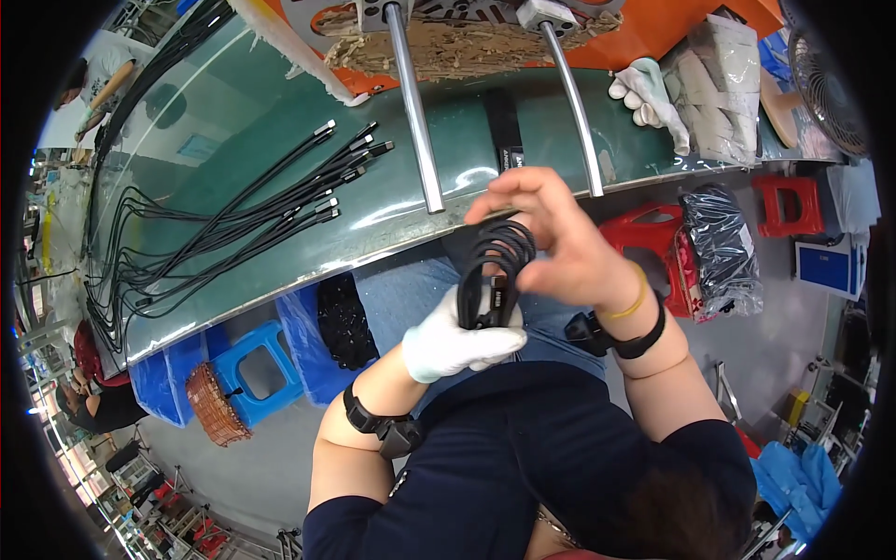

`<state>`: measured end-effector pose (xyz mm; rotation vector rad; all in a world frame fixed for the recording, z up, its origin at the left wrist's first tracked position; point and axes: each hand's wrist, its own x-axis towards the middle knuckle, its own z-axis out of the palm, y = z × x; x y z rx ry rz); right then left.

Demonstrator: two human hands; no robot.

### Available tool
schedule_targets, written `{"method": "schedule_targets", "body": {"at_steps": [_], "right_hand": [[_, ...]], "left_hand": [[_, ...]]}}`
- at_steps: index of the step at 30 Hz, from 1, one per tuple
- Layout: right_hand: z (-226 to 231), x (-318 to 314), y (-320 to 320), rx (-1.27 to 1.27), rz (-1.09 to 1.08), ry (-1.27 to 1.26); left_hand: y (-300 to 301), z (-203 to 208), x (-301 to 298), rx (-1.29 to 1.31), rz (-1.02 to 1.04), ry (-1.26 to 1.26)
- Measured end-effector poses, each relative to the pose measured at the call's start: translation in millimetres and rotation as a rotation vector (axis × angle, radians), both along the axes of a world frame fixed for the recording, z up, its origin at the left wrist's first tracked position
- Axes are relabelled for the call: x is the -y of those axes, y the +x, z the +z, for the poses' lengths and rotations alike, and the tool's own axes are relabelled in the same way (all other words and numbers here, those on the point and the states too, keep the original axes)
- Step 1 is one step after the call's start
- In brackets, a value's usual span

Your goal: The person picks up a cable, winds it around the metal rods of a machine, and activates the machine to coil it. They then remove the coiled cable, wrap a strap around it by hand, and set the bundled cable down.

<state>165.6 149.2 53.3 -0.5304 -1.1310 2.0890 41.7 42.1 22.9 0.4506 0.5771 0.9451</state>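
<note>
In my left hand (457, 338), which wears a white glove, a coiled black cable (504, 245) is gripped by its lower end. A black connector end (497, 297) with small pale print shows inside the coil. My bare right hand (569, 241) is at the coil's right side, its fingers curved and apart and its thumb close to the loops. Whether its fingertips touch the coil I cannot tell. Behind the coil a dark flat piece (455, 245) shows, its kind unclear. On the green table (373, 224) lies a black strap (502, 117) with a printed end.
Several black cables (271, 196) spread over the table's left side. Two metal rods (415, 112) reach toward me from an orange machine (672, 21). At the right are a white glove (653, 101) and a clear plastic bag (723, 89). Blue (257, 373) and red stools (644, 233) stand below.
</note>
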Motion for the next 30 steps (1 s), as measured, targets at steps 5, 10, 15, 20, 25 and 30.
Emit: {"method": "schedule_targets", "body": {"at_steps": [5,10,15,20,25,30], "right_hand": [[-4,-21,29,0.309,0.325,0.204],[-9,2,33,0.413,0.360,0.420],[5,1,53,0.319,0.433,0.647],[20,-3,60,0.241,0.542,1.185],[54,-22,32,0.450,0.729,1.546],[-3,-37,18,0.239,0.880,0.669]], "left_hand": [[-11,2,-3,-0.092,0.150,-0.027],[-13,5,-6,-0.114,0.230,-0.155],[-22,7,-8,-0.078,0.233,-0.181],[-24,10,-20,-0.317,-0.044,-0.087],[5,-16,-10,-0.831,-0.141,0.441],[5,-18,-11,-0.745,-0.203,0.725]]}}
